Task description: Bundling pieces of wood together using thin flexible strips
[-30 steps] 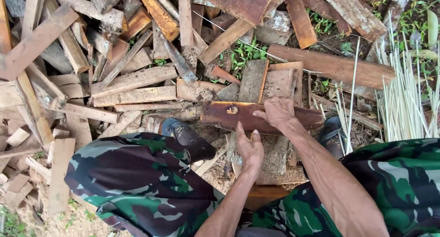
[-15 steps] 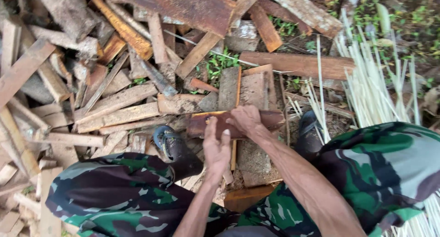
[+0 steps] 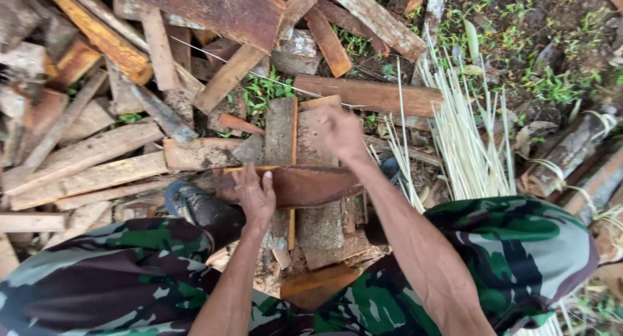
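A dark reddish-brown plank [image 3: 311,185] lies crosswise in front of my knees, on top of other boards. My left hand [image 3: 255,198] rests on its left part, fingers spread over its near edge. My right hand [image 3: 342,131] is lifted off the plank and hovers over the grey boards [image 3: 285,131] just beyond it, blurred, fingers loosely curled with nothing seen in it. My legs in camouflage trousers [image 3: 117,271] frame the plank, and a dark boot [image 3: 195,209] stands at its left end.
A heap of weathered wood offcuts [image 3: 97,154] fills the left and top. A bundle of thin pale sticks [image 3: 461,135] lies to the right, with logs [image 3: 571,151] and weedy ground beyond. An orange board [image 3: 315,285] lies between my knees.
My left hand moved forward onto the plank. My right hand let go of it and rose away beyond it. The view swung to the right.
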